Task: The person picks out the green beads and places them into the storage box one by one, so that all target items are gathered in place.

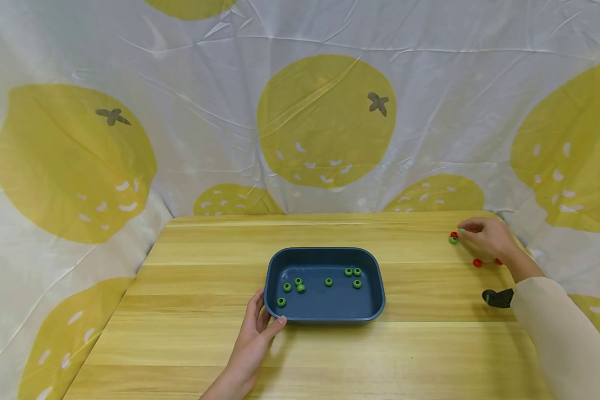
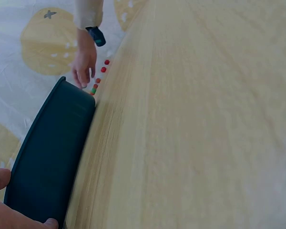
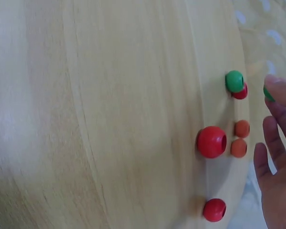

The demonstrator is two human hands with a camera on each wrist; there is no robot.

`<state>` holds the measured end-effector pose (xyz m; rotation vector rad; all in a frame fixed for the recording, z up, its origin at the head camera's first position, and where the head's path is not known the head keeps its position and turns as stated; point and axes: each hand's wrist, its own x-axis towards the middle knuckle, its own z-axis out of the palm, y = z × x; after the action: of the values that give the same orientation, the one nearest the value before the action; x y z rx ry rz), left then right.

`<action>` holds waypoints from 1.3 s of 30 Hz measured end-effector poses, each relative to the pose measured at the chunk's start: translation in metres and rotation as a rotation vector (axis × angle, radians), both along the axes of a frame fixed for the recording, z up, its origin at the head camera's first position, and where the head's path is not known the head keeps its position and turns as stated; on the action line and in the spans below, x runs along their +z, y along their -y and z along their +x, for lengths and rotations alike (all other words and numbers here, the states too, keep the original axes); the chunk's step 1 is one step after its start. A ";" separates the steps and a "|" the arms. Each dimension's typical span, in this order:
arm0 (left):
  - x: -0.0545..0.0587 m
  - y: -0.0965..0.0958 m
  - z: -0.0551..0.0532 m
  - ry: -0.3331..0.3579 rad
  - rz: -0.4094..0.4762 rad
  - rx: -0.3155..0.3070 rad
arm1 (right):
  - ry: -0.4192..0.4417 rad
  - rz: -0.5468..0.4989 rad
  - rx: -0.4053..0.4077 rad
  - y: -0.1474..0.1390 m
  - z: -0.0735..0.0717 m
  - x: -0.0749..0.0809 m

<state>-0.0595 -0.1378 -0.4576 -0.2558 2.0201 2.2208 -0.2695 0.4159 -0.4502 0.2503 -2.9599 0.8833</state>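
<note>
A dark blue rectangular basin (image 1: 325,304) stands on the table with several green beads (image 1: 328,282) scattered inside. My left hand (image 1: 250,336) grips its near left corner, thumb over the rim and fingers along the side. At the table's far right, my right hand (image 1: 492,239) pinches a small green bead (image 3: 268,94) between thumb and fingertips. Close by on the wood lie another green bead (image 3: 234,81) against a red bead (image 3: 240,91), two orange beads (image 3: 238,148) side by side, a larger-looking red bead (image 3: 211,142) and one more red bead (image 3: 214,210).
The wooden table (image 1: 195,266) ends at a far edge close behind the loose beads. A white cloth (image 1: 205,111) printed with yellow fruit hangs at the back and sides. A black device (image 1: 497,298) sticks out at the right sleeve (image 1: 555,322).
</note>
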 end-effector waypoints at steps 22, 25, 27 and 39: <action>0.001 -0.001 0.001 0.001 -0.014 0.005 | 0.008 -0.088 0.151 0.057 -0.003 0.026; 0.001 -0.001 0.001 0.003 -0.011 0.003 | -0.010 -0.082 0.171 0.064 -0.004 0.029; 0.001 0.000 0.000 0.005 -0.012 0.002 | -0.028 -0.080 0.191 0.069 -0.004 0.031; -0.001 0.000 -0.001 0.007 -0.014 -0.002 | -0.041 -0.104 0.284 0.104 -0.006 0.039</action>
<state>-0.0609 -0.1382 -0.4583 -0.2616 2.0328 2.2018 -0.2757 0.3115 -0.4115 0.6877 -2.8734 1.0417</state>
